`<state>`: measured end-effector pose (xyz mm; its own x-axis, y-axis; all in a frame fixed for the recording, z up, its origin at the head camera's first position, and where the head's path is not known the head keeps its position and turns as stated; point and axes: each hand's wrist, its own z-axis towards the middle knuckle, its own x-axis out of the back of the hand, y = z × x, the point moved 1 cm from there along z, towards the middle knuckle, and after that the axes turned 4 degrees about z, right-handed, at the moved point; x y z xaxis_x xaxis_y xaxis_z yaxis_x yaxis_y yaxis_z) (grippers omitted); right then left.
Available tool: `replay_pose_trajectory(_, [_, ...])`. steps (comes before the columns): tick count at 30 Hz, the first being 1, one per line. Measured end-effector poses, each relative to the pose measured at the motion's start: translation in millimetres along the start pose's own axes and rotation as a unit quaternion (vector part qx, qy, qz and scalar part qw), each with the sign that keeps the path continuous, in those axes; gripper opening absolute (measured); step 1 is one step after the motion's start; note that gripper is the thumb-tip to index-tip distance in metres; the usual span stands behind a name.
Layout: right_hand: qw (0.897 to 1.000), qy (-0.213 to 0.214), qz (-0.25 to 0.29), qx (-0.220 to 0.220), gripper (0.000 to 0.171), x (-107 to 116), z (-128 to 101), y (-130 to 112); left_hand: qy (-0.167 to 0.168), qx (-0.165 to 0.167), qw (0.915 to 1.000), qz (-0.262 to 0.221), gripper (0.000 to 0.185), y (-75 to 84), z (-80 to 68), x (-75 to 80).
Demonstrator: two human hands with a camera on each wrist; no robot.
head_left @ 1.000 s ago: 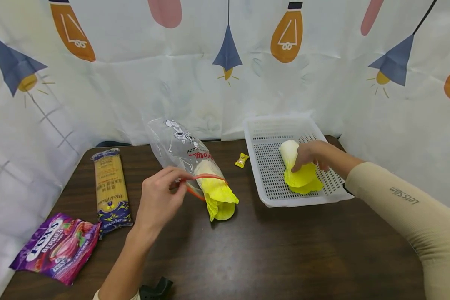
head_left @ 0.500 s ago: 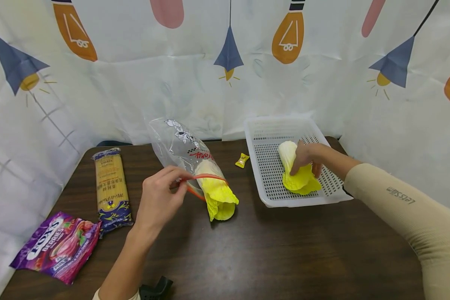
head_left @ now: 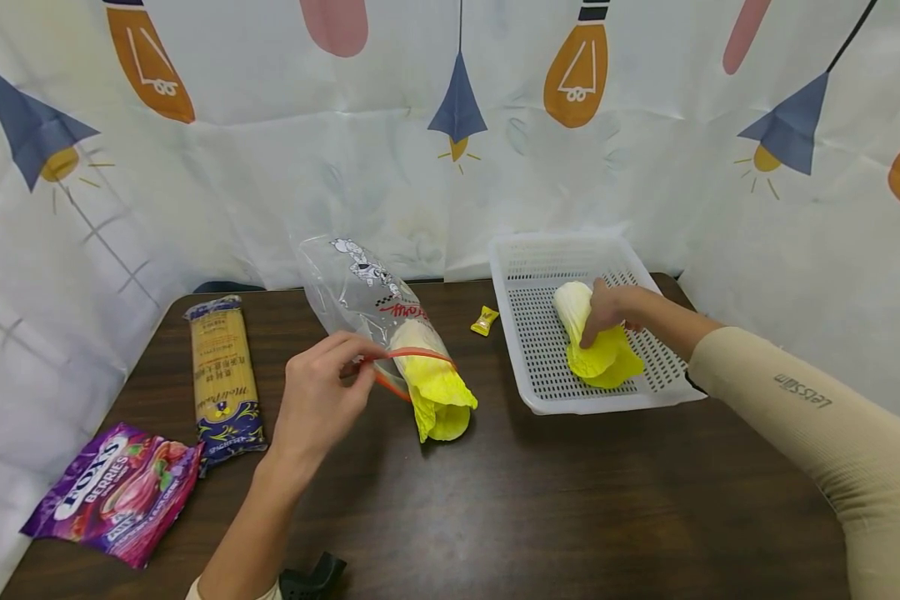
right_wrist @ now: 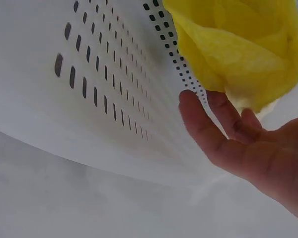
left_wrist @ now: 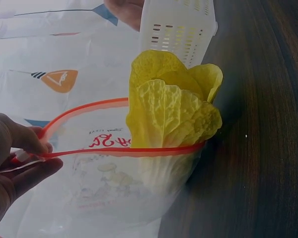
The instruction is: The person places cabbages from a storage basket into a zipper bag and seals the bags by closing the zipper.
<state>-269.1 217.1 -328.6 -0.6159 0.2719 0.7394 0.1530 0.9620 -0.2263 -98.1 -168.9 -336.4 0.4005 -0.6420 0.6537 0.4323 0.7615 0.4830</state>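
Note:
A clear zip bag (head_left: 337, 287) with a red zip edge lies slanted on the table, holding a napa cabbage (head_left: 442, 400) whose yellow leafy end sticks out of its mouth. My left hand (head_left: 318, 396) pinches the red edge between thumb and fingers, and the mouth gapes, as the left wrist view shows. In the white basket (head_left: 523, 367) lies a second napa cabbage (head_left: 600, 358), white end toward the back. Gripping this one from above is my right hand (head_left: 611, 307), thumb on its left side. The right wrist view shows those fingers (right_wrist: 201, 126) bent close by the yellow leaves.
A small yellow wrapped candy (head_left: 484, 321) lies between bag and basket. At the left are a spaghetti packet (head_left: 225, 375) and a purple candy bag (head_left: 116, 496). Behind the dark wooden table (head_left: 495, 508) hangs a printed curtain (head_left: 390, 183).
My right hand and the cabbage under it have shifted slightly left inside the basket. The left hand keeps its pinch on the bag's edge.

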Motion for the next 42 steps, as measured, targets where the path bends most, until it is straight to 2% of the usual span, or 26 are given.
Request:
replay_pose_trajectory(6, [0.997,-0.019,0.067,0.026,0.095,8.7,-3.8,2.4,0.0,-0.001,1.0,0.002,0.02,0.4,0.0,0.2])
replay_pose_trajectory(11, [0.997,-0.01,0.065,0.041,0.081,18.9,-5.7,5.9,0.001,-0.002,1.0,0.002,0.02,0.2,0.0,0.5])
replay_pose_trajectory(16, [0.996,-0.009,0.059,0.063,0.076,27.2,-12.3,7.7,0.002,-0.001,1.0,0.001,0.02,0.0,-0.2,0.7])
replay_pose_trajectory(22, [0.992,-0.014,0.093,0.083,0.075,34.8,-22.0,10.6,0.002,0.0,1.0,-0.003,0.02,-0.4,-0.1,0.2])
replay_pose_trajectory(27, [0.985,-0.014,0.14,0.097,0.079,40.5,-32.3,12.8,0.002,0.0,1.0,0.0,0.02,-0.1,-0.4,0.6])
replay_pose_trajectory(35, [0.972,0.014,0.188,0.139,0.077,43.9,-53.0,13.8,0.003,0.001,1.0,0.002,0.02,-0.1,-0.6,0.8])
replay_pose_trajectory(42, [0.958,0.002,0.231,0.172,0.073,36.7,-70.4,11.4,0.004,0.001,1.0,0.003,0.019,0.5,-0.3,1.0])
